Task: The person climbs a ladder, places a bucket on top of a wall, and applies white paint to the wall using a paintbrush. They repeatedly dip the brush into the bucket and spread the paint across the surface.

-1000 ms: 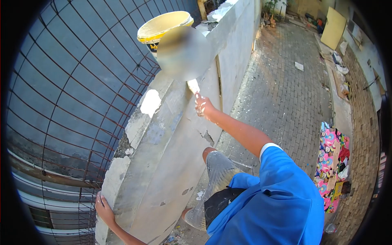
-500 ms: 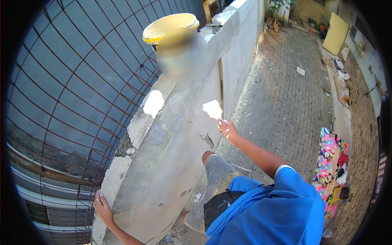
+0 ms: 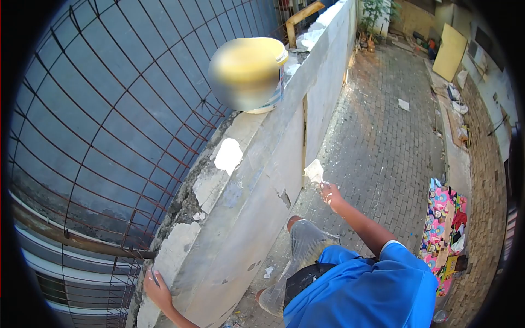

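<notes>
My right hand (image 3: 330,194) grips a putty knife (image 3: 314,171), its blade smeared with whitish filler, held out beside the wall's side face. White smears also mark my right fingers. My left hand (image 3: 157,288) lies with fingers spread on the top edge of the rough, grey plastered wall (image 3: 257,202). A bright white patch of filler (image 3: 228,156) sits on the wall top, between my left hand and a yellow-rimmed bucket (image 3: 269,60). The bucket stands on the wall top, partly blurred.
A rusty bar grid (image 3: 98,98) runs along the wall's left side, with a pipe (image 3: 82,240) below. Right of the wall lies a paved lane (image 3: 383,136). A colourful cloth (image 3: 437,224) and a yellow board (image 3: 450,49) are along its far side.
The view has shifted, so the wall, bucket and both hands appear lower and further right. The putty knife's blade is angled differently and shows less bright white. My left hand stays on the wall.
</notes>
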Demonstrator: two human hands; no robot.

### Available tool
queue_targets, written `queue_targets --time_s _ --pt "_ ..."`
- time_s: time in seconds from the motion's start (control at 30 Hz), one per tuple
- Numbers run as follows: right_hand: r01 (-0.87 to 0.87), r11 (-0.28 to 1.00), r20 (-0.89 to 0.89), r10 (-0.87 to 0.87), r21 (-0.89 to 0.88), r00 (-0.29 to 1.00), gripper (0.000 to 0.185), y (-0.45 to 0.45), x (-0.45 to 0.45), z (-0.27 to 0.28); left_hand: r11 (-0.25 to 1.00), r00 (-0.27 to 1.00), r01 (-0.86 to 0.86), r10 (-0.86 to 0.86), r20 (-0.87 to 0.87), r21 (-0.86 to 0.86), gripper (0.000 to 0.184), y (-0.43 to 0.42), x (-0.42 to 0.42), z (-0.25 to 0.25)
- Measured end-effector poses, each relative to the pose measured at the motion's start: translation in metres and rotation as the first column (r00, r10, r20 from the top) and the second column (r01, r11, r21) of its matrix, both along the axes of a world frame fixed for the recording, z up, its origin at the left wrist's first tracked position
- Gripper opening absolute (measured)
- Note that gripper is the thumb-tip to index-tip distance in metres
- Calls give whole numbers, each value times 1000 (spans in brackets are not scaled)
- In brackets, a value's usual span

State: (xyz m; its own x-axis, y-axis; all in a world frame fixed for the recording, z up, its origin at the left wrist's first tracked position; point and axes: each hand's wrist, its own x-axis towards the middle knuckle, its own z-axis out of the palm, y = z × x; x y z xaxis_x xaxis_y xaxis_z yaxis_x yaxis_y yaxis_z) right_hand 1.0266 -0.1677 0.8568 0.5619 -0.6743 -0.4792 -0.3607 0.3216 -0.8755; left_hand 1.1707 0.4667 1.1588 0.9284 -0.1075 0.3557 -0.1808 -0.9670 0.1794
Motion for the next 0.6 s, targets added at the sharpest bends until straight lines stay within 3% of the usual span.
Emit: queue_targets --time_s 0.2,0.3,0.4,0.5,0.57,0.6 --pt "66 996 93 -71 55 993 26 -39 19 34 999 999 -36 37 -29 8 43 4 1 -3" --pt "117 992 92 -113 -43 989 24 -56 33 55 999 998 -33 32 -54 -8 43 0 -1 4" --pt "23 990 138 -3 -139 990 20 -93 52 71 1000 999 -27 27 -34 13 43 10 2 -6" --pt "45 982 288 9 -181 958 17 -160 85 52 1000 999 -23 23 -26 -4 41 2 -1 -1" --pt "147 984 443 -88 -101 892 13 -219 128 34 999 1000 8 -9 -22 -34 42 8 2 -6" --pt "128 979 606 -198 156 771 11 -254 153 30 999 999 24 -25 -23 -47 42 11 2 -7"
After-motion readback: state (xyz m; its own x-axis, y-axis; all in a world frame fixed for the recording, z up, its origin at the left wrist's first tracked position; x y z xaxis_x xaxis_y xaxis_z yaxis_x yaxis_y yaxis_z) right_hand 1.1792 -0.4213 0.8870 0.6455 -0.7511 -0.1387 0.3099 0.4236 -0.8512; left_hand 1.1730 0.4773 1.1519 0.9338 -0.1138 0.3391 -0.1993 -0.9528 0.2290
